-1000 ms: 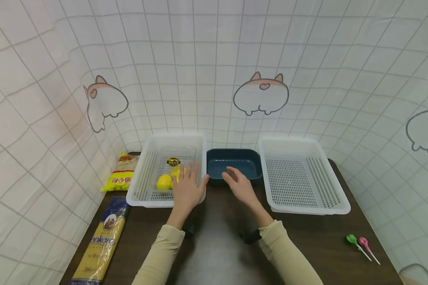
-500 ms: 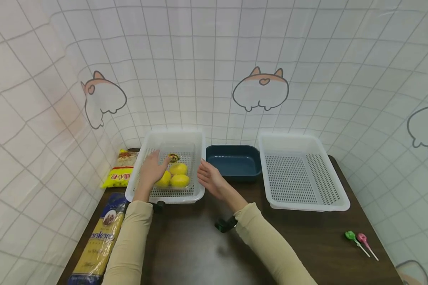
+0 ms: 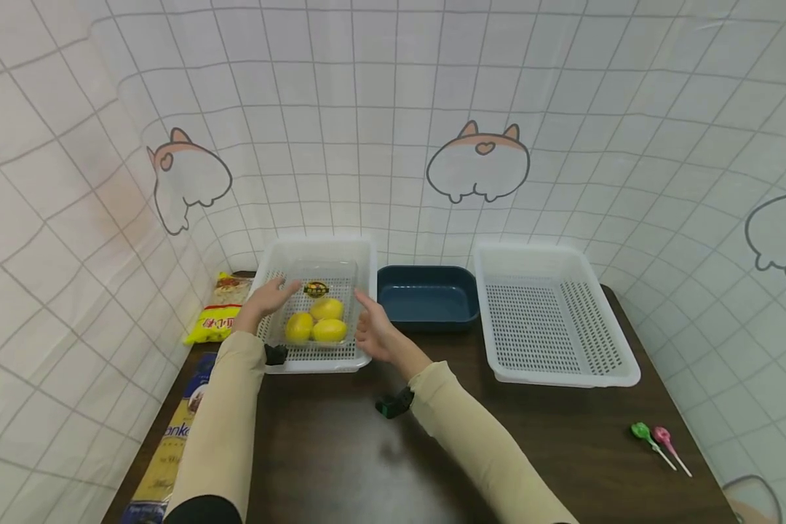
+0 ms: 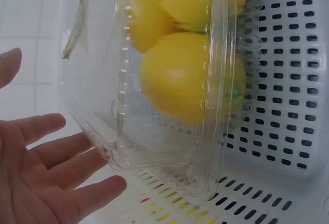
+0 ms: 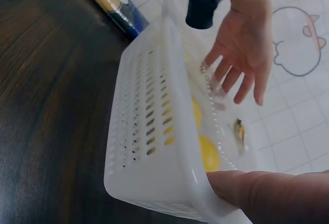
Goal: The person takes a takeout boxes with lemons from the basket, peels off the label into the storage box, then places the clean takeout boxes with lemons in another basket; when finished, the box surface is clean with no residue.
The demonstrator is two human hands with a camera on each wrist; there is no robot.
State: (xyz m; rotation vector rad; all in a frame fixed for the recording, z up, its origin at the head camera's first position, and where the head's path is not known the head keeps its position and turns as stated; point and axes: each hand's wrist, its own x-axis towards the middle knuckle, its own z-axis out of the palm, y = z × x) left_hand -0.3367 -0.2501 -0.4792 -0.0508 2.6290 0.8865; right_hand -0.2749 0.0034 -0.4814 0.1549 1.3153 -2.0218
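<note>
In the head view, a clear plastic box (image 3: 338, 275) with a dark label and three yellow lemons (image 3: 328, 309) lies in the left white basket (image 3: 321, 367). My left hand (image 3: 266, 298) is over the basket's left side; in the left wrist view its spread fingers (image 4: 77, 166) are beside the clear box, seemingly at its edge, without gripping it. Over the basket's right rim is my right hand (image 3: 381, 336), thumb pointing up and fingers relaxed. The right wrist view has only its thumb (image 5: 252, 189) near the rim; the other fingers are hidden there.
A dark blue dish (image 3: 427, 295) stands between the left basket and a second white basket (image 3: 566, 380). At the left lie a yellow food bag (image 3: 219, 313) and a long pasta packet (image 3: 164, 466), partly behind the sleeve. Two lollipops (image 3: 655, 440) lie at the right.
My left hand has moved left across the basket, from over the lemons to its left side. My right hand has shifted left from before the blue dish to the basket's right rim. The box stays put.
</note>
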